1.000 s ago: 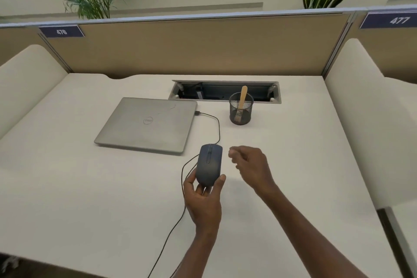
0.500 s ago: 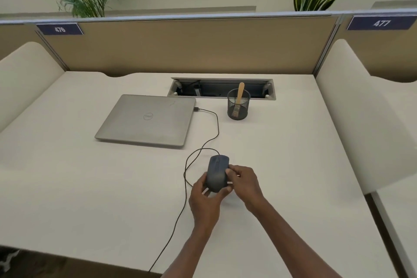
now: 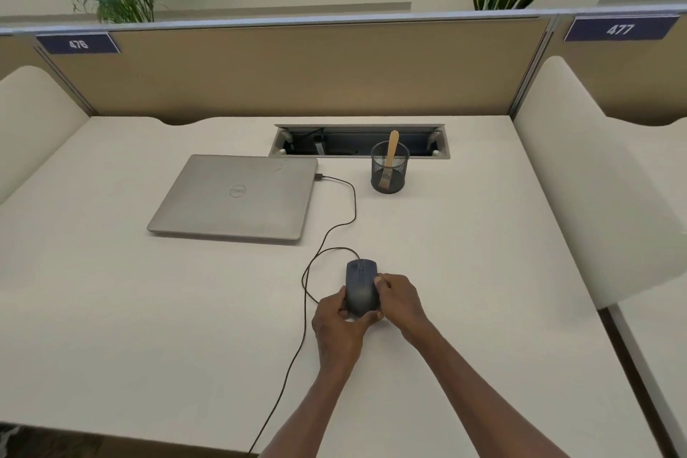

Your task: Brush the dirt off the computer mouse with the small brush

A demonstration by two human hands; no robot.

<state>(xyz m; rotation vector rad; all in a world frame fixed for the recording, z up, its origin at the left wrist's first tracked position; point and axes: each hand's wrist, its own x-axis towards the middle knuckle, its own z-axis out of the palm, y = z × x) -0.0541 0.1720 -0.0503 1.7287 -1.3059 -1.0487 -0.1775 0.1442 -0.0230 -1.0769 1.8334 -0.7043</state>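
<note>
Head view: dark grey plastic computer mouse (image 3: 361, 286) held between both hands near the middle of the cream worktop (image 3: 111, 309), scroll wheel end pointing far. Left hand (image 3: 339, 323) grips the mouse's left side and near end, thumb up along the left edge, fingers curled under the near end. Right hand (image 3: 399, 299) pinches the mouse's right side, fingertips on its right edge, knuckles bent. Cannot tell whether the mouse base touches the worktop or is lifted just off it.

Small brush with pale wooden handle (image 3: 390, 158) stands tilted in a black wire-mesh cup (image 3: 389, 172), far from the hands and slightly right, well apart from the mouse; bristle end down inside the mesh. Black mouse cable (image 3: 336, 225) runs from the mouse's far end, loops left, then goes far to a plug in the right edge of a closed silver laptop (image 3: 238, 197) lying flat far-left of the hands. A second stretch of black cable runs from near the left hand off the near worktop edge. Open metal cable tray slot (image 3: 334, 141) sits just behind the cup. Nothing lies between the hands and the cup.

Mouse looks matte, smooth, dark; dirt too small to tell.
</note>
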